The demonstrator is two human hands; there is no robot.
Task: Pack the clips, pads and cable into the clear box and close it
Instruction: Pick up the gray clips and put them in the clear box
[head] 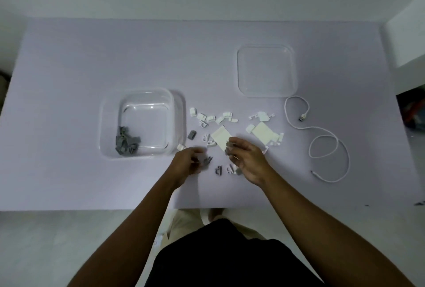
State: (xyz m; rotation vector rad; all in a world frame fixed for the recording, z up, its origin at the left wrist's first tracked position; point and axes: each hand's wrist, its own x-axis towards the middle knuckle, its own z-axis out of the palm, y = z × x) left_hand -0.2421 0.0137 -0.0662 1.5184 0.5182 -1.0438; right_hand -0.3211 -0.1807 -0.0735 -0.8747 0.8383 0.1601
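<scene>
The clear box (pixel 110 126) stands open at the table's left, with a pile of grey clips (pixel 126 142) in its near-left corner. Its clear lid (pixel 266 70) lies flat at the back right. White clips (pixel 213 117) are scattered between box and lid, around two pale pads (pixel 220 136) (pixel 264 132). A white cable (pixel 322 135) curls at the right. My left hand (pixel 186 165) is blurred, its fingers closed on grey clips (pixel 207 160). My right hand (pixel 248 160) pinches a grey clip above more loose grey clips (pixel 219 169).
A single grey clip (pixel 191 134) lies beside the box's right wall. The white table (pixel 69 68) ends just in front of my body. A white block (pixel 407 41) stands off the table's right edge.
</scene>
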